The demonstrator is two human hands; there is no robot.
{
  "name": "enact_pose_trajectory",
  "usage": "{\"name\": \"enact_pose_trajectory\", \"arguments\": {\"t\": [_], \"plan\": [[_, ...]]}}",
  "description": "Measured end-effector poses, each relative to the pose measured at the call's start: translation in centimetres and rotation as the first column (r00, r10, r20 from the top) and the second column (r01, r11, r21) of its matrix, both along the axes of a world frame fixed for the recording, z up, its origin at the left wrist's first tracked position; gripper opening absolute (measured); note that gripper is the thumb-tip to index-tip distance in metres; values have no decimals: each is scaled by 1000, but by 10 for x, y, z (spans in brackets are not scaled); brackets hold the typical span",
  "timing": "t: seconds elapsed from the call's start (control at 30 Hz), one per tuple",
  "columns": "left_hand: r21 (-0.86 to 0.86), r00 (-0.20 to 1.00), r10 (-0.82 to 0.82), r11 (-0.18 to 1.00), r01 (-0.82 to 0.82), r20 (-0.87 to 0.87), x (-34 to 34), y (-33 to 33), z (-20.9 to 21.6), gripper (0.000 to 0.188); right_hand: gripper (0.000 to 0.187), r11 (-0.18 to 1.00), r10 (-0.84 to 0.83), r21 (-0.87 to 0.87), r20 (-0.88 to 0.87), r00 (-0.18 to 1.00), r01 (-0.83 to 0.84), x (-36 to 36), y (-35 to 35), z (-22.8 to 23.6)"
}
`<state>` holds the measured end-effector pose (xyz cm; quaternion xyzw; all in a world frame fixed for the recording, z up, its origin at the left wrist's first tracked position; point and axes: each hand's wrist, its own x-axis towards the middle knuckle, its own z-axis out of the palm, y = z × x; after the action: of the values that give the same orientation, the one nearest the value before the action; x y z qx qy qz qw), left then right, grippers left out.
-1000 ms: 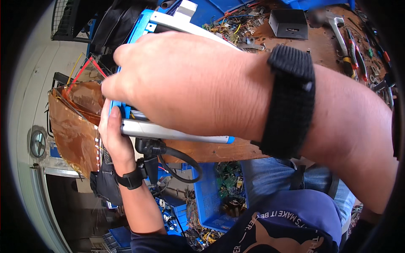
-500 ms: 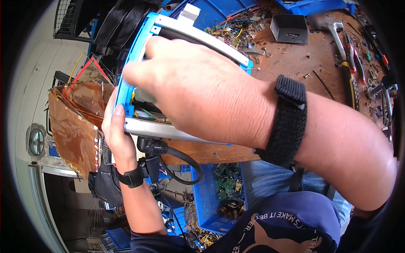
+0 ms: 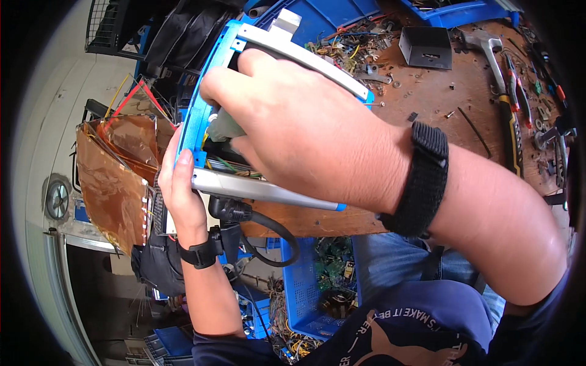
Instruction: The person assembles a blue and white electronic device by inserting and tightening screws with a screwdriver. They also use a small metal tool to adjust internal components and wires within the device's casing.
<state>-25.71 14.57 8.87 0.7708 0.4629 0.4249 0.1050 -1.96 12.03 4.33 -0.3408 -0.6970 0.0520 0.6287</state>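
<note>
A device housing with a blue end frame (image 3: 196,119) and silver rails, the near one a silver rail (image 3: 256,187), stands tilted before me. Wires (image 3: 229,169) show inside it. My left hand (image 3: 183,189) grips its near left corner, thumb on the blue edge and fingers mostly hidden behind. Over the opening, my right hand (image 3: 305,122) is closed with fingers curled. A rounded grey-green piece (image 3: 224,127) shows between its fingers and thumb. The hand covers most of that piece and much of the interior. A thin metal rod (image 3: 378,104) sticks out past the far rail.
A black cable (image 3: 284,235) with an angled plug hangs below the housing. On the wooden bench (image 3: 421,91) lie a black metal box (image 3: 426,49), a hammer (image 3: 493,64), pliers (image 3: 519,97) and scattered hardware. Beneath the bench edge stands a blue crate (image 3: 305,299) of circuit boards.
My right hand has turned, its index finger shifting away from the blue edge and curling in. More of the grey-green piece shows. My left hand keeps its grip; the whole view has shifted slightly.
</note>
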Motion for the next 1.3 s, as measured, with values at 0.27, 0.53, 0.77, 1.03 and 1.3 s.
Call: {"name": "enact_pose_trajectory", "arguments": {"t": [0.27, 0.53, 0.77, 1.03, 1.3], "plan": [[-33, 999, 36, 999, -36, -12, -5, 0, 2, 60, 28, 984, 124, -147, 192, 973, -96, 8, -8, 5], [-81, 999, -2, 997, 6, 48, -5, 2, 4, 57, 38, 995, 79, -84, 276, 958, -58, 6, -7, -1], [-49, 998, 15, 999, -12, 55, -4, 2, 2, 58, 28, 997, 20, -71, -7, 1000, -20, -1, -2, -3], [-99, 998, 23, 995, -17, 56, -9, 2, 5, 59, 30, 972, 47, 232, -4, 999, -44, -1, -2, -4], [-61, 998, 24, 998, -21, 57, -3, 1, 2, 61, 29, 993, 120, 7, 50, 991, -121, 5, -3, -3]]}}
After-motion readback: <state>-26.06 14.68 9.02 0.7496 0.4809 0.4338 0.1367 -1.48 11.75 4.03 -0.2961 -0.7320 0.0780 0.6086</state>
